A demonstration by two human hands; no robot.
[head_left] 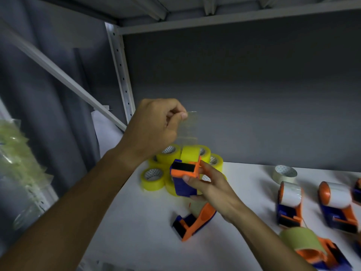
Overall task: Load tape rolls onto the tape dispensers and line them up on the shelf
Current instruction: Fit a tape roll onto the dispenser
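two hands are at work over the white shelf (136,222): the orange-and-blue plastic tape dispenser (184,177) with its yellow tape roll (190,154) is held in the right hand (210,184), and just above that grip the clear tape strip (190,127) is pinched by the left hand (156,126).

Dispenser (358,190) at right edge: cut off. Dispenser (320,253) at bottom: partly cut off, partly behind right forearm. Rear rolls (214,160): partly hidden by held dispenser (184,176). Left plastic (17,153): blurred.

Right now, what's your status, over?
Left hand pinches tape end, pulled up. Right hand grips loaded dispenser. Spare rolls behind; nothing blocking.
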